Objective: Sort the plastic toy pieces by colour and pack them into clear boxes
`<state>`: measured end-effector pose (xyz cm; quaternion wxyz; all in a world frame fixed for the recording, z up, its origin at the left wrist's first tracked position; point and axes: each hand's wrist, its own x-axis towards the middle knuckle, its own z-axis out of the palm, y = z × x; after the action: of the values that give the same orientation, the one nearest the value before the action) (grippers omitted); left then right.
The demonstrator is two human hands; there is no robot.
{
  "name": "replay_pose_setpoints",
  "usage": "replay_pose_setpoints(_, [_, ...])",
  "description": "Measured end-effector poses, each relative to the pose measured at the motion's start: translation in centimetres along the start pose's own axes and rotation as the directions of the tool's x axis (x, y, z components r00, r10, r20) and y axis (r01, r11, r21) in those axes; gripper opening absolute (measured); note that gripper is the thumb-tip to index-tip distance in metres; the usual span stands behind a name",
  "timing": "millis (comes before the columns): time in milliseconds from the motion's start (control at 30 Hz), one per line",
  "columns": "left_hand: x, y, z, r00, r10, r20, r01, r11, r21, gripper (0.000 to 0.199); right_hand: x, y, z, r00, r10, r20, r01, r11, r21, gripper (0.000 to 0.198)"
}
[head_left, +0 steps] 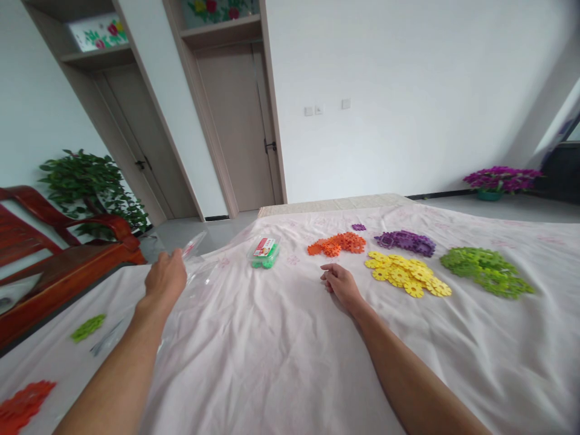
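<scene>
My left hand [167, 275] is closed on a clear plastic bag [199, 272], which hangs crumpled to its right. My right hand [339, 281] hovers low over the sheet with its index finger stretched out and the other fingers loosely bent; nothing shows in it. Just beyond it lies a pile of orange snowflake-shaped plastic pieces [339, 243]. Yellow disc pieces [403, 273] are heaped to its right. A small clear box [264, 252] of green pieces, with a red and white label, sits between the two hands.
Purple pieces [405, 241] and green pieces [487, 269] lie in piles farther right. On the left are a green piece [87, 327] and red-orange pieces [25, 403]. A wooden bench [113, 238] stands beside the sheet-covered surface [254, 356].
</scene>
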<state>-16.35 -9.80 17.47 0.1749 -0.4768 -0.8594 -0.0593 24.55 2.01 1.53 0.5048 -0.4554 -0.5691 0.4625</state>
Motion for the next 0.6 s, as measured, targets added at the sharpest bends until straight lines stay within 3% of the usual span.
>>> replay_pose_setpoints(200, [0.1,-0.3,-1.9,0.994,0.0,-0.109,-0.003,1.0,-0.026,0.034,-0.2,-0.4,0.1,1.0,-0.002,-0.004,0.002,1.0,0.003,0.03])
replay_pose_setpoints(333, [-0.3,-0.1,-3.9,0.966,0.024,-0.259,-0.044,0.997,-0.07,0.031,-0.2,-0.4,0.0,1.0,-0.012,-0.001,0.012,1.0,-0.003,0.03])
replay_pose_setpoints(433, [-1.2,1.1,-6.1,0.899,0.052,-0.436,-0.131,0.98,-0.153,0.029,-0.1,-0.2,-0.1,1.0,-0.015,-0.007,0.015,1.0,-0.01,0.03])
replay_pose_setpoints(533, [-3.0,4.0,-7.9,0.782,0.13,-0.61,-0.342,0.908,-0.244,0.029,0.0,-0.1,-0.1,1.0,-0.007,-0.027,0.008,1.0,0.028,0.031])
replay_pose_setpoints(600, [-4.6,6.8,-8.1,0.73,0.175,-0.66,-0.468,0.832,-0.297,0.029,-0.1,-0.1,-0.1,0.999,0.005,-0.05,0.0,0.997,0.08,0.032])
